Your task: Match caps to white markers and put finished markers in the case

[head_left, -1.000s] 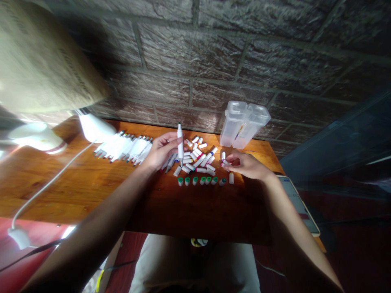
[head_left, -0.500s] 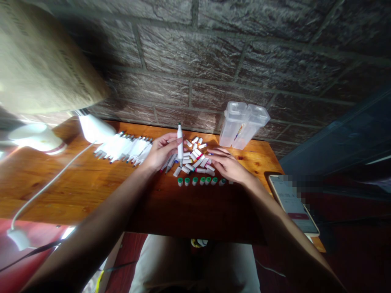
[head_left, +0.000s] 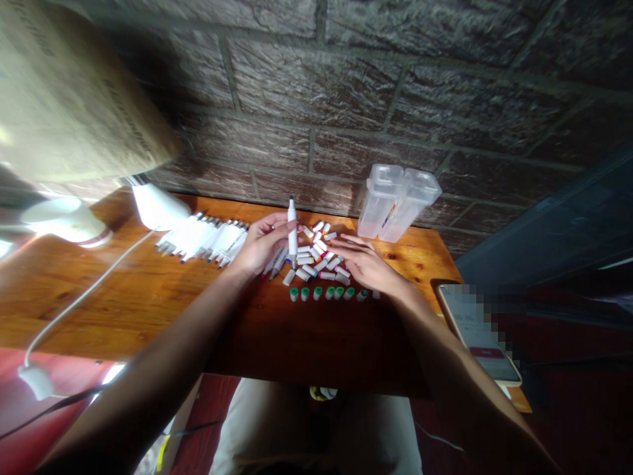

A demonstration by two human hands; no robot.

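Note:
My left hand (head_left: 263, 245) grips a white marker (head_left: 292, 231) upright, its dark green tip bare at the top. Beside it, over a loose heap of white marker caps (head_left: 320, 254) with coloured ends, my right hand (head_left: 363, 262) spreads its fingers; its fingertips reach the heap's right side, and I cannot tell whether they touch a cap. In front of the heap, a row of green-topped caps (head_left: 318, 293) stands on the table. A few uncapped markers (head_left: 277, 264) lie by my left hand, and a dense row of white markers (head_left: 205, 239) lies farther left.
Two clear plastic cases (head_left: 393, 204) stand near the brick wall. A phone (head_left: 477, 330) lies at the table's right edge. On the left are a lamp (head_left: 158, 206) with a large shade, a white cup-like object (head_left: 66, 221) and a white cable (head_left: 84, 293).
The whole view has shifted slightly. My left hand still holds the marker upright, and my right hand's fingers have moved a little over the caps.

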